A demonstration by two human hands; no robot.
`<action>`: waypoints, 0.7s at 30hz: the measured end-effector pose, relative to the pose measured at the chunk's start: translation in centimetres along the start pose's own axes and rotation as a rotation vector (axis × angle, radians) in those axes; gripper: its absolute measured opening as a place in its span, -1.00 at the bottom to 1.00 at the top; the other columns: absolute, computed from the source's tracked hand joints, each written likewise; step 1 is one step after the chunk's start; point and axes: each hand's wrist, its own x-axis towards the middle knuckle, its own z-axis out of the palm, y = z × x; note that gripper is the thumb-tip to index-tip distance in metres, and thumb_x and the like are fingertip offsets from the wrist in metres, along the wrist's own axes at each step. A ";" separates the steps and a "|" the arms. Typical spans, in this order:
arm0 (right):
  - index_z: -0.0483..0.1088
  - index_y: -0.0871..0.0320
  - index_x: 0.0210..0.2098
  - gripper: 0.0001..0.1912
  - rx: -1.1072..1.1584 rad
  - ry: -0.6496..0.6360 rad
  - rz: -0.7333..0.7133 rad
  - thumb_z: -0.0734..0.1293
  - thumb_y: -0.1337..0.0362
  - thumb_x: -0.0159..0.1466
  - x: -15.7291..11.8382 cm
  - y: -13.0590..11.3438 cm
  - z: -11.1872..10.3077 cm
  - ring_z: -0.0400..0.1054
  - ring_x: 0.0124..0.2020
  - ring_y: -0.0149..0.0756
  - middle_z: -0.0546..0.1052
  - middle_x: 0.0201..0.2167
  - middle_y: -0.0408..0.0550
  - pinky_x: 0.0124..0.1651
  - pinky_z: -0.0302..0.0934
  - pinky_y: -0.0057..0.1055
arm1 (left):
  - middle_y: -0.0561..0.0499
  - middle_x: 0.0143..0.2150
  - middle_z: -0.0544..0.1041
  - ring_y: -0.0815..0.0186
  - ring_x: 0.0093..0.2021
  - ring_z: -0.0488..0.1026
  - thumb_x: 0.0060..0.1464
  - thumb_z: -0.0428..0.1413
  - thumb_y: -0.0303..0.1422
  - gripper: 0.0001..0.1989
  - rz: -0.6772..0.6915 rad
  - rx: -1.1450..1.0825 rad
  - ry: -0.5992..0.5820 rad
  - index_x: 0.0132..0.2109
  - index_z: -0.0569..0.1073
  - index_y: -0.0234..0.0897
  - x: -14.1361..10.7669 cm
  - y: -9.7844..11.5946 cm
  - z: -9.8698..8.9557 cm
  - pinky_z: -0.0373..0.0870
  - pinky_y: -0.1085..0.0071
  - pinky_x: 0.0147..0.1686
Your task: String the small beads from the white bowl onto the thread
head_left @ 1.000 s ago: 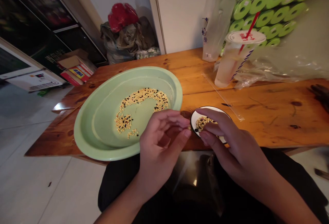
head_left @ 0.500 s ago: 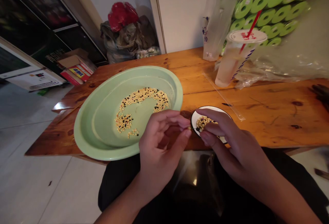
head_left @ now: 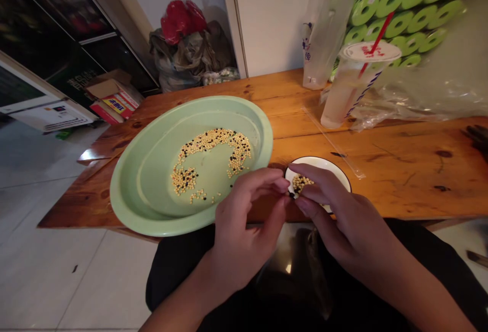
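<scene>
the left hand (head_left: 246, 225) and right hand (head_left: 339, 225) pinch narrowly at a small white dish (head_left: 318, 159), set close to reach its beads (head_left: 301, 183); what they hold is too small to tell.

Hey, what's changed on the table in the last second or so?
The left hand has shifted slightly rightward, its fingertips nearer the small white dish, where the right hand remains. No clear grab or release shows. The seeds on the green plate keep their curved band.

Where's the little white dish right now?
In the head view, the small white dish sits on the wooden table, just right of the green plate, partly covered by the person's right hand.
</scene>
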 end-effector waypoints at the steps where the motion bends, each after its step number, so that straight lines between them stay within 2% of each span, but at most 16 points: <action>1: 0.19 0.20 0.14 -0.65 0.011 -0.007 -0.001 0.13 0.43 0.38 0.0 0.0 0.0 0.55 -0.39 -0.29 0.60 -0.39 -0.09 -0.38 0.35 -0.46 | 0.00 -0.08 0.52 0.35 -0.07 0.53 0.06 0.14 -0.74 -0.46 0.016 0.011 -0.025 0.11 0.37 -0.16 0.1 0.0 -0.2 0.51 0.43 0.00; 4: 0.18 0.19 0.15 -0.64 0.067 -0.026 -0.001 0.13 0.45 0.37 0.0 -0.2 -0.1 0.54 -0.39 -0.33 0.59 -0.40 -0.11 -0.38 0.35 -0.49 | 0.00 -0.04 0.51 0.37 -0.09 0.53 0.04 0.17 -0.74 -0.41 0.010 -0.049 -0.061 0.14 0.34 -0.15 0.4 0.1 -0.7 0.53 0.45 -0.03; 6: 0.16 0.17 0.15 -0.63 0.091 -0.021 -0.004 0.14 0.46 0.37 0.0 -0.2 -0.3 0.52 -0.44 -0.34 0.55 -0.46 -0.17 -0.40 0.33 -0.49 | -0.02 -0.02 0.50 0.37 -0.09 0.53 0.06 0.17 -0.71 -0.45 -0.020 -0.068 -0.060 0.14 0.34 -0.17 0.8 0.3 -1.0 0.53 0.46 -0.05; 9: 0.14 0.14 0.13 -0.65 0.101 0.005 0.012 0.14 0.46 0.37 0.0 -0.1 -0.5 0.45 -0.53 -0.34 0.49 -0.53 -0.23 -0.45 0.29 -0.48 | -0.05 -0.07 0.50 0.38 -0.10 0.50 0.11 0.16 -0.65 -0.64 0.005 0.087 -0.076 0.03 0.43 -0.28 1.2 0.4 -1.3 0.51 0.47 -0.08; 12: 0.14 0.12 0.11 -0.66 0.118 -0.010 0.031 0.15 0.46 0.36 0.1 0.0 -0.5 0.43 -0.54 -0.36 0.46 -0.54 -0.25 -0.46 0.28 -0.48 | -0.06 -0.17 0.51 0.39 -0.14 0.48 0.12 0.15 -0.63 -0.84 0.130 0.312 -0.097 -0.17 0.50 -0.35 1.5 0.5 -1.3 0.46 0.48 -0.08; 18: 0.17 0.13 0.10 -0.68 0.116 -0.029 0.068 0.14 0.42 0.37 0.2 0.2 -0.7 0.44 -0.52 -0.34 0.50 -0.50 -0.21 -0.43 0.28 -0.46 | -0.05 -0.21 0.48 0.37 -0.16 0.47 0.18 0.09 -0.60 -0.88 0.225 0.424 -0.121 -0.21 0.44 -0.32 1.7 0.2 -0.5 0.45 0.42 -0.10; 21: 0.22 0.13 0.09 -0.70 0.042 -0.124 0.135 0.12 0.40 0.38 0.1 1.5 -0.8 0.50 -0.45 -0.26 0.56 -0.44 -0.11 -0.37 0.34 -0.39 | -0.07 -0.17 0.47 0.31 -0.13 0.46 0.21 0.06 -0.57 -0.89 0.243 0.474 -0.142 -0.20 0.40 -0.29 1.7 -0.6 0.6 0.46 0.34 -0.09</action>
